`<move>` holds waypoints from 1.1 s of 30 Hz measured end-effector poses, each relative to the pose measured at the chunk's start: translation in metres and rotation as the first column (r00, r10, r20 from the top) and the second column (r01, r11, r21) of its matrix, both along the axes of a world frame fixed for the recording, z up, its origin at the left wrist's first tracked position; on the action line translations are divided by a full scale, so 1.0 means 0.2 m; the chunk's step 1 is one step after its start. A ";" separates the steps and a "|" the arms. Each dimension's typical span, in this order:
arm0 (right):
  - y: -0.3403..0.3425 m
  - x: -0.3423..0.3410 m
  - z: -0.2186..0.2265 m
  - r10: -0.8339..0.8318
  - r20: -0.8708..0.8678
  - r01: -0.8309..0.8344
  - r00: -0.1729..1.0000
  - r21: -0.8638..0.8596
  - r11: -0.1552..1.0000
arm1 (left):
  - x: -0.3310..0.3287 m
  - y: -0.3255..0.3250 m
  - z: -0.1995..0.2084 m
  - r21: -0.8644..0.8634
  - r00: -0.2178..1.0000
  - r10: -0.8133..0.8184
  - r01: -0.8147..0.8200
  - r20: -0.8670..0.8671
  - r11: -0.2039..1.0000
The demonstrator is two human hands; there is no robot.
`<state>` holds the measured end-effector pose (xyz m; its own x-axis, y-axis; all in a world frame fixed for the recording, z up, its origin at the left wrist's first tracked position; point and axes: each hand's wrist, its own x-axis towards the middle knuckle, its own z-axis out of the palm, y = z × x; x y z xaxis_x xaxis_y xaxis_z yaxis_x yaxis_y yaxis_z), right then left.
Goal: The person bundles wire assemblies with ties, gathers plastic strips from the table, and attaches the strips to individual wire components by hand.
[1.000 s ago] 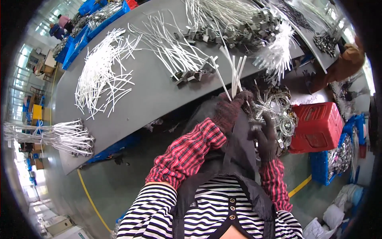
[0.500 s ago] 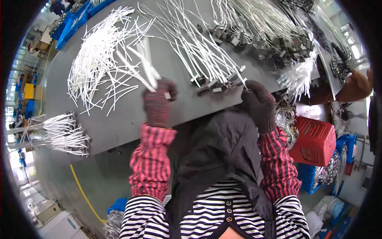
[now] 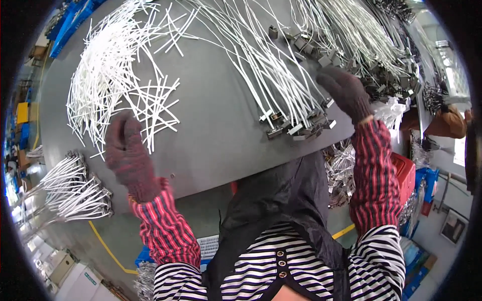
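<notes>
My left hand (image 3: pixel 129 155), in a dark knit glove, is over the lower edge of a loose pile of thin white wires (image 3: pixel 108 70). Its fingers are somewhat apart, slightly blurred, with nothing visible in them. My right hand (image 3: pixel 345 93), gloved alike, is stretched out with its fingers pointing left and holds nothing that I can see. Just left of it lies a bundle of white wires (image 3: pixel 273 75) with small dark and metallic end pieces (image 3: pixel 309 128) gathered near the grey table's (image 3: pixel 211 145) front edge.
A larger heap of wires (image 3: pixel 359 35) with dark blocks on their ends covers the far right. More white wires (image 3: pixel 75 190) hang over the table's left edge. A red container (image 3: pixel 403 170) and bundled wires (image 3: pixel 342 175) are below the right side. Another person's sleeve (image 3: pixel 446 123) shows at right.
My left hand has moved left and let go of its white wires, which now lie on the pile. My right hand has moved up and right, away from the wire ends, and opened.
</notes>
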<state>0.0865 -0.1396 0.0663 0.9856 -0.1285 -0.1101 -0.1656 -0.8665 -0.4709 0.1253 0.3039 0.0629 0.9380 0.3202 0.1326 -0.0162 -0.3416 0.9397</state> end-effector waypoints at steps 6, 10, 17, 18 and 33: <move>0.05 0.14 -0.17 -0.045 -0.293 0.138 0.955 0.305 0.942 | -0.05 -0.54 -0.26 -0.523 0.792 -0.575 0.409 -0.203 0.748; 0.14 0.16 -0.16 -0.024 -0.342 0.193 0.939 0.468 0.862 | 0.01 -0.76 -0.38 -0.789 0.692 -0.677 0.260 -0.250 0.557; 0.34 0.11 -0.25 0.168 -0.230 0.016 0.959 0.634 0.773 | -0.01 -0.82 -0.51 0.141 0.548 -0.835 0.831 -0.046 0.538; 0.35 0.08 -0.26 0.226 -0.250 0.005 0.941 0.679 0.734 | -0.02 -0.83 -0.51 0.367 0.473 -0.871 0.840 -0.133 0.400; 0.12 -0.69 -0.16 0.237 -0.122 -0.143 0.964 0.515 0.845 | -0.71 -0.96 -0.15 -0.580 0.489 -0.814 0.581 -0.312 0.571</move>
<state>-0.0512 -0.1163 0.0343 0.9434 0.1778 -0.2800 -0.1420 -0.5463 -0.8255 -0.0176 0.1117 0.0327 0.7312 -0.5676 -0.3785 0.4048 -0.0857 0.9104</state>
